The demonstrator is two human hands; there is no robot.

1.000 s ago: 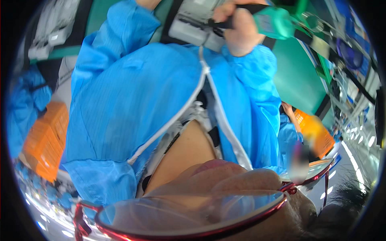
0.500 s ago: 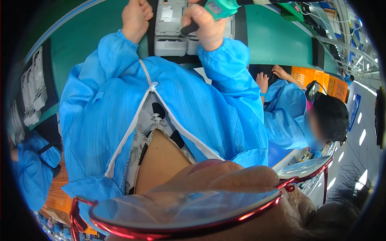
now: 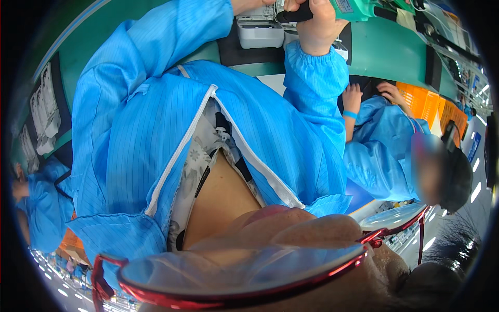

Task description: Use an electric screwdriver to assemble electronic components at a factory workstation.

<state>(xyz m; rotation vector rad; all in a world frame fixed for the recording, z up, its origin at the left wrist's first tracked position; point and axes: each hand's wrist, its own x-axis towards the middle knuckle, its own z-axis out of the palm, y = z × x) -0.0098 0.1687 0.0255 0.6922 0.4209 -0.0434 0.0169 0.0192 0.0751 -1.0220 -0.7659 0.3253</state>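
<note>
Head view | right hand (image 3: 319, 30): fingers wrapped round green tool (image 3: 355, 9) | left hand (image 3: 249, 4): cropped, fingers cannot tell | white casing (image 3: 260, 35) near both

Right hand (image 3: 321, 23) curled closed; left arm (image 3: 171, 41) angled inward

Green bench top (image 3: 384, 49) ran out on both sides of the right hand (image 3: 319, 31). Pale metal framing (image 3: 462, 63) stood farther right of it; white strip lights (image 3: 475, 191) shone well off to either side.
</note>
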